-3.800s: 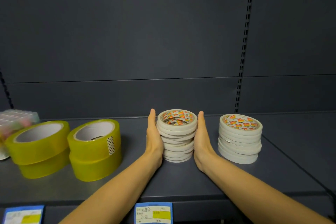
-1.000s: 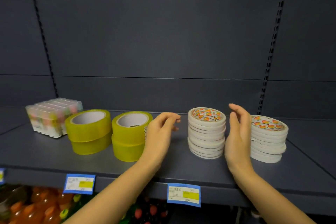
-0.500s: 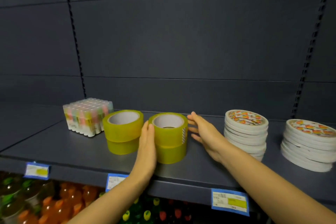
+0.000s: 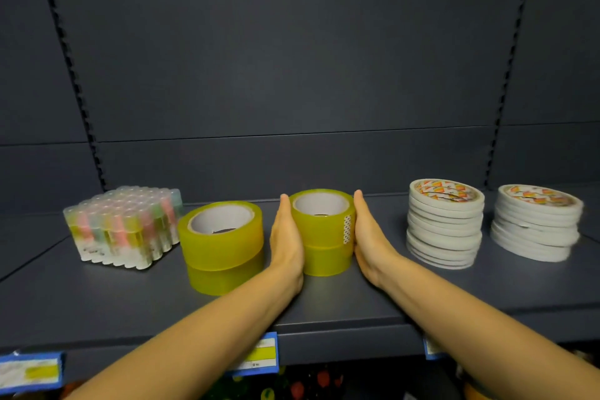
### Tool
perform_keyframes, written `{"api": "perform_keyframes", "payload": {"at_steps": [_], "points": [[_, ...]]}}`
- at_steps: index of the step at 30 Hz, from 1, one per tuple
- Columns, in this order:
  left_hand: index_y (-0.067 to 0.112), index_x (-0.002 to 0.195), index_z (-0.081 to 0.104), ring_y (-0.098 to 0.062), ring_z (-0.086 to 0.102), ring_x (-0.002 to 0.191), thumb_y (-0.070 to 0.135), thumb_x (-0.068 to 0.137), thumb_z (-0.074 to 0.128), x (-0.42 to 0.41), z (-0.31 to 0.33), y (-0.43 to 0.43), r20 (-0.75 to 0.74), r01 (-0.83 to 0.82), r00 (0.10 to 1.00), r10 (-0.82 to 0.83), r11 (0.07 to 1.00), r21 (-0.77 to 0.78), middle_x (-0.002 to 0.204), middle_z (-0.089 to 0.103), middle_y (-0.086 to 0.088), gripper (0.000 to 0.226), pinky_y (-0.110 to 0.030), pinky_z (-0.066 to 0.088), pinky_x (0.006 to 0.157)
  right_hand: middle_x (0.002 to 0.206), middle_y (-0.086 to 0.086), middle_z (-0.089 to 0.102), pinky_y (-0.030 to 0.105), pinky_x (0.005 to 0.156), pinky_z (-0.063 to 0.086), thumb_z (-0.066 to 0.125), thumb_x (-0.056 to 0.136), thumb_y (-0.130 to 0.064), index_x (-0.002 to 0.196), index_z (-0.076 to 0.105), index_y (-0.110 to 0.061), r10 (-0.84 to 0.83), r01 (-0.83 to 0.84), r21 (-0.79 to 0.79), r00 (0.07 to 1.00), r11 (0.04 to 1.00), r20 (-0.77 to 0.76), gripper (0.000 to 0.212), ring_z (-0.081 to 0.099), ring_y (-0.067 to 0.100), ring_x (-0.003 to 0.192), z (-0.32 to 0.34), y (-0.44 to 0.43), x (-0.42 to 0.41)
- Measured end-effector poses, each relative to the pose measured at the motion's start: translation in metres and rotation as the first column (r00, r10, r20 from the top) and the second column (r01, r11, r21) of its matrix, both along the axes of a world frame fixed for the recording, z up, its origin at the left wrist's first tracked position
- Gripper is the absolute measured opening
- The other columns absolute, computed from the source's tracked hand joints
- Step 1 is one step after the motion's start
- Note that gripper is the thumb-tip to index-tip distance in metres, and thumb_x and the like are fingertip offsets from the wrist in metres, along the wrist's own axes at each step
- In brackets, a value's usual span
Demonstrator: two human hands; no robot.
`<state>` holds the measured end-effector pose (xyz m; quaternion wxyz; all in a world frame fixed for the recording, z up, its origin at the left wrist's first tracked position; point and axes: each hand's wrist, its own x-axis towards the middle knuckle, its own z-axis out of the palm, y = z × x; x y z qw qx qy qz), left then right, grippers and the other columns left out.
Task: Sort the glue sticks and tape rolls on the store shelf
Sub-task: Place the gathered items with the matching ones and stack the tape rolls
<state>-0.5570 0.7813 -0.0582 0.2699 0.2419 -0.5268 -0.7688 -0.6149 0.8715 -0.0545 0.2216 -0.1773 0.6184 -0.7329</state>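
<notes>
Though seemingly flush, hands (image 4: pixel 287 245) (image 4: pixel 371 245) beside stack (image 4: pixel 319 230)

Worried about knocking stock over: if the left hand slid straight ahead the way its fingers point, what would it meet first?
Probably nothing on the shelf: the left hand points between the two yellow tape stacks toward the back panel.

Dark grey back panel (image 4: pixel 292 58) with slotted uprights (image 4: pixel 69 52), blue price tags (image 4: pixel 31 372) clipped along the front edge, and some blurry colourful bottles (image 4: pixel 302 386) down below.
</notes>
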Motion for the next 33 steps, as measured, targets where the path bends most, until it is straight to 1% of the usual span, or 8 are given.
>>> {"api": "perform_keyframes", "payload": {"at_steps": [12,17,20,23,24,28,31,33], "points": [[0.022,0.113,0.064,-0.025,0.064,0.101,0.046,0.092,0.038,0.0,-0.004,-0.003,-0.018,-0.049,0.999,0.047,0.996,-0.08,0.109,0.069,-0.006,0.041,-0.046,0.049,0.096,0.133,0.007,0.057,0.043,0.107,0.04,0.022,0.094,-0.061,0.141,0.04,-0.022,-0.078,0.081,0.069,0.996,0.994,-0.035,0.064,0.055,0.023,0.119,-0.006,-0.007,-0.006],[0.023,0.12,0.059,-0.024,0.058,0.111,0.046,0.094,0.033,-0.002,-0.001,-0.002,0.023,-0.023,0.999,0.027,0.988,-0.154,0.12,0.063,-0.005,0.044,-0.045,0.043,0.103,0.136,0.006,0.054,0.039,0.108,0.039,0.019,0.094,-0.062,0.142,0.038,-0.022,-0.109,0.115,0.124,0.993,0.986,-0.055,0.065,0.051,0.022,0.123,-0.006,-0.006,-0.013],[0.023,0.128,0.053,-0.022,0.053,0.119,0.048,0.095,0.032,-0.001,0.001,-0.002,0.044,0.015,0.999,-0.006,0.981,-0.194,0.129,0.058,-0.003,0.047,-0.044,0.038,0.108,0.128,0.004,0.059,0.031,0.093,0.045,0.019,0.095,-0.059,0.138,0.044,-0.02,-0.121,0.128,0.133,0.991,0.983,-0.056,0.063,0.057,0.019,0.112,-0.003,-0.003,-0.011],[0.022,0.135,0.047,-0.02,0.049,0.125,0.049,0.096,0.031,0.004,0.007,-0.005,0.092,0.107,0.992,-0.087,0.967,-0.23,0.137,0.052,-0.002,0.05,-0.042,0.033,0.112,0.1,-0.001,0.062,0.019,0.067,0.044,0.022,0.098,-0.053,0.119,0.053,-0.023,-0.098,0.104,0.113,0.994,0.988,-0.058,0.048,0.058,0.006,0.08,0.006,0.003,-0.002],[0.021,0.136,0.046,-0.018,0.048,0.126,0.048,0.096,0.032,0.008,0.009,-0.007,0.102,0.142,0.988,-0.119,0.955,-0.259,0.138,0.05,0.0,0.05,-0.04,0.032,0.112,0.102,-0.001,0.062,0.019,0.07,0.044,0.024,0.099,-0.05,0.122,0.053,-0.023,-0.084,0.09,0.108,0.994,0.99,-0.063,0.046,0.058,0.006,0.082,0.01,0.006,0.001],[0.025,0.129,0.048,-0.003,0.047,0.115,0.038,0.095,0.043,0.049,0.024,-0.006,0.061,0.181,0.983,-0.172,0.865,-0.469,0.126,0.05,0.014,0.036,-0.024,0.031,0.101,0.146,-0.007,0.038,0.022,0.108,0.029,0.04,0.1,-0.027,0.141,0.038,-0.024,-0.192,0.213,0.0,0.884,0.977,-0.427,0.041,0.037,0.008,0.133,0.025,0.016,0.015],[0.027,0.111,0.061,-0.003,0.055,0.114,0.027,0.089,0.055,0.09,0.035,-0.007,-0.121,0.039,0.979,-0.165,0.732,-0.68,0.115,0.063,0.015,0.022,-0.017,0.041,0.098,0.135,-0.02,0.044,0.004,0.1,0.029,0.047,0.094,-0.005,0.123,0.046,-0.039,-0.182,0.088,-0.173,0.73,0.981,-0.659,0.045,0.039,-0.009,0.124,0.036,0.023,0.042],[0.023,0.104,0.066,-0.001,0.06,0.106,0.022,0.086,0.058,0.115,0.042,-0.014,-0.287,-0.15,0.951,-0.115,0.64,-0.753,0.108,0.069,0.012,0.02,-0.009,0.044,0.088,0.129,-0.017,0.052,0.003,0.096,0.033,0.047,0.093,0.0,0.116,0.051,-0.038,-0.09,-0.034,-0.167,0.725,0.985,-0.683,0.045,0.046,-0.01,0.119,0.039,0.019,0.059]]}}
